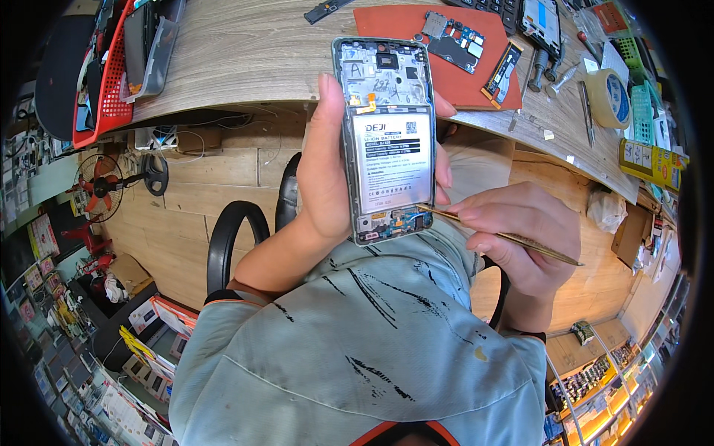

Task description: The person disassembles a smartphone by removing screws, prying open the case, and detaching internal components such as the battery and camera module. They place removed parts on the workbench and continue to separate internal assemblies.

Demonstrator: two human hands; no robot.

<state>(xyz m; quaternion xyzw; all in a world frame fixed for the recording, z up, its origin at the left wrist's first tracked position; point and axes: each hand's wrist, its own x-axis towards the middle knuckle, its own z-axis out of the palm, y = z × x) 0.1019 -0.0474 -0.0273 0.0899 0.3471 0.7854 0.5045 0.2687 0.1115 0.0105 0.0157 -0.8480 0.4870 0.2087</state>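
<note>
My left hand (323, 167) holds an opened phone (387, 141) upright in front of my chest, back cover off, with a white battery and small circuit parts showing. My right hand (520, 238) grips brass-coloured tweezers (498, 235). Their tip touches the lower right corner of the phone, near the bottom board.
A wooden bench edge (245, 59) curves behind the phone. On it lie a red mat (468, 89) with a circuit board (454, 41), another phone (541, 22), a tape roll (610, 97) and screwdrivers. A red basket (111, 82) sits at left. A chair (230, 238) and a fan (100, 186) stand below.
</note>
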